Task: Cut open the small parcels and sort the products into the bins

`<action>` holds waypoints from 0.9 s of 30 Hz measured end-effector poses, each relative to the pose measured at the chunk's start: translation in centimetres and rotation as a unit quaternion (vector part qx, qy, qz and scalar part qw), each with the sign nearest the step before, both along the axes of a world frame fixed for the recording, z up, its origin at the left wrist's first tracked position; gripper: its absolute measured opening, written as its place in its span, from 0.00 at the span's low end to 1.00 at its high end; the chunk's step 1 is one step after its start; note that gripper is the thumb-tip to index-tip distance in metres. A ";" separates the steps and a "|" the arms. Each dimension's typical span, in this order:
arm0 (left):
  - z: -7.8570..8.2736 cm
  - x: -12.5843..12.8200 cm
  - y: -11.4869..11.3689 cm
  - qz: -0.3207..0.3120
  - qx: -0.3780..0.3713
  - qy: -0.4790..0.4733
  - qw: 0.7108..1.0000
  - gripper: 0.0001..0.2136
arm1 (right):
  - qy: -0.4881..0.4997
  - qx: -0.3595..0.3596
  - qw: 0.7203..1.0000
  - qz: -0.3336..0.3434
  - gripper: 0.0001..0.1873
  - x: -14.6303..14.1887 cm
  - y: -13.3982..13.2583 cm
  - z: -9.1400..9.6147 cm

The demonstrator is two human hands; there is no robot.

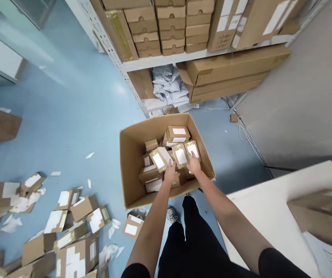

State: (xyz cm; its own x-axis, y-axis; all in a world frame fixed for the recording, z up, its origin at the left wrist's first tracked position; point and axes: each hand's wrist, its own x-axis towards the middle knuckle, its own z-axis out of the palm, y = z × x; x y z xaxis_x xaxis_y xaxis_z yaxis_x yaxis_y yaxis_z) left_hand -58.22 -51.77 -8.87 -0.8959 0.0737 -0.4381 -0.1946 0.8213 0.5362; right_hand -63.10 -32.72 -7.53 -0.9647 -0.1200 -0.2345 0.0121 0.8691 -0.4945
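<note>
A large open carton [132,166] stands on the floor before me, with several small taped cardboard boxes inside. My left hand [171,173] reaches in, its fingers against the near right edge of a tilted small box [158,160] with white labels. To its right, my right hand [193,165] has its fingers on the front of another small box [192,146], partly over its white label. Between the hands sits a third labelled box [180,155]. Part of each hand's grip is hidden. Behind them, a larger labelled box [178,133] rests on the pile.
A metal shelf [166,58] with stacked cartons rises beyond the carton. Many small boxes [76,251] and paper scraps [108,253] lie on the floor at left. A white table [258,216] is close on my right; cables [249,137] run along the wall.
</note>
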 end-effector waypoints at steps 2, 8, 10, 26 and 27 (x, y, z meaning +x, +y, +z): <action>-4.3 -1.4 1.8 -0.017 -0.001 -0.029 0.999 0.50 | -0.031 0.021 0.999 0.004 0.43 -1.6 0.0 -3.7; -13.3 -4.9 4.7 0.024 -0.006 -0.012 1.000 0.52 | -0.069 0.042 0.994 0.079 0.46 -2.6 0.2 -12.1; -14.4 -6.2 4.1 0.028 0.030 0.018 0.999 0.51 | -0.062 0.036 0.992 0.104 0.47 -2.5 0.2 -13.7; -3.8 -8.3 -2.3 -0.005 0.132 0.112 0.985 0.44 | 0.000 0.040 0.992 0.122 0.38 -4.6 -5.0 -4.7; -2.1 -7.8 -2.4 -0.007 0.130 0.129 0.983 0.43 | 0.011 0.044 0.992 0.117 0.38 -3.9 -5.0 -2.9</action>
State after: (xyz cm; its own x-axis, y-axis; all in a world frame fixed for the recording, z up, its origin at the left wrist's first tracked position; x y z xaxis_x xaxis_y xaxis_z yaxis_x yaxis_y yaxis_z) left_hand -65.98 -54.19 -10.95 -0.9727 0.1669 -0.1615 -0.0142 0.6514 0.7586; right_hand -67.03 -37.71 -10.47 -0.9176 -0.3215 -0.2338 -0.2054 0.8869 -0.4138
